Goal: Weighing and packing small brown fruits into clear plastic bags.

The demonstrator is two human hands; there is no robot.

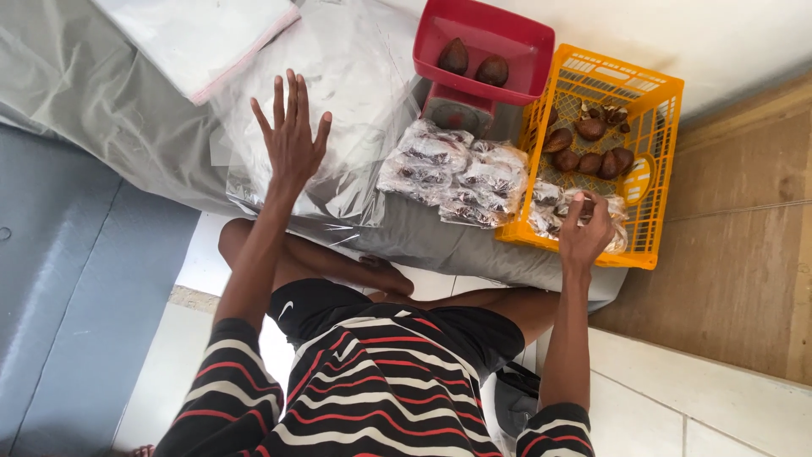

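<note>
- View from above of a seated person in a striped shirt, both bare arms reaching forward over crossed legs.
- The left hand (290,135) is spread wide, all five fingers fanned and straight, palm down. It holds nothing; it hovers over or rests flat on a stack of clear plastic bags (338,101), and contact cannot be judged for certain.
- The left arm runs nearly straight from the shoulder toward 12 o'clock, wrist level with the forearm.
- The right hand (586,230) is partly curled, fingers bent down onto a filled clear packet (611,207) in the near end of the yellow crate (660,93). Fingertips touch the packet; whether they pinch it shut cannot be told.
- The right arm extends toward 1 o'clock, elbow almost straight, wrist tipped down over the crate's near rim.
- The crate sits at 1 o'clock from the person. Loose brown scaly fruits (588,152) lie at its far end, more packets at its near end.
- Between the two hands, at 12 o'clock, a heap of filled packets (457,173) lies on a grey sheet (101,93).
- Just beyond that heap stands a red kitchen scale (482,51) with two brown fruits in its pan, touching the crate's left side.
- A white zip bag pile (199,34) lies at 11 o'clock, beyond the left hand.
</note>
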